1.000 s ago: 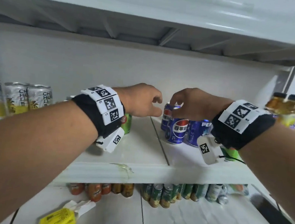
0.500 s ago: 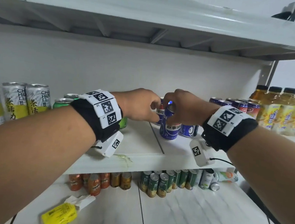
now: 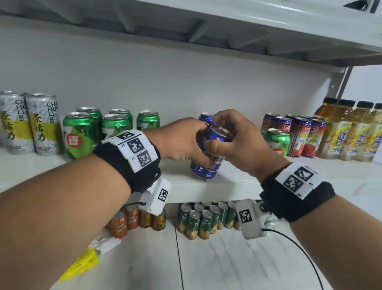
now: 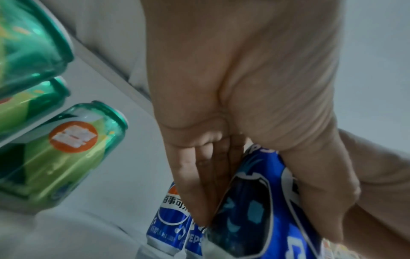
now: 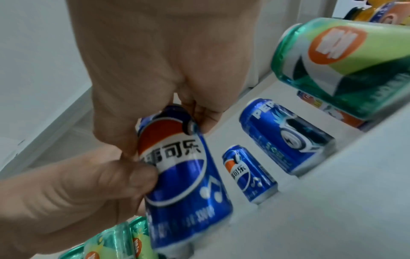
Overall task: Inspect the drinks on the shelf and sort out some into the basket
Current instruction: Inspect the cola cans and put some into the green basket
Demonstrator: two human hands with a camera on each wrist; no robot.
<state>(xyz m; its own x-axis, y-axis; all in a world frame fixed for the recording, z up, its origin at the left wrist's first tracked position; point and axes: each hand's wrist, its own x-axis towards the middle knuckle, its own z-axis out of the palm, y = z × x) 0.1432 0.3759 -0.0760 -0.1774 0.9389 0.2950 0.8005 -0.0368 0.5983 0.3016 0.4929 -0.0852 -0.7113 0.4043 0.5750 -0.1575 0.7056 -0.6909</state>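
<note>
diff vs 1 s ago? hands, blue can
Both hands closed on the front blue Pepsi can: the left hand now grips its side, the right hand pinches its rim, and it tilts at the shelf edge. Green cans and bottles unchanged.

Both forearms reach forward, each wrist wrapped in a black band with white marker tiles. The left hand curls round the left side of a blue can, thumb low on its front. The right hand grips the can's top and right side, fingers arched over the rim.
</note>
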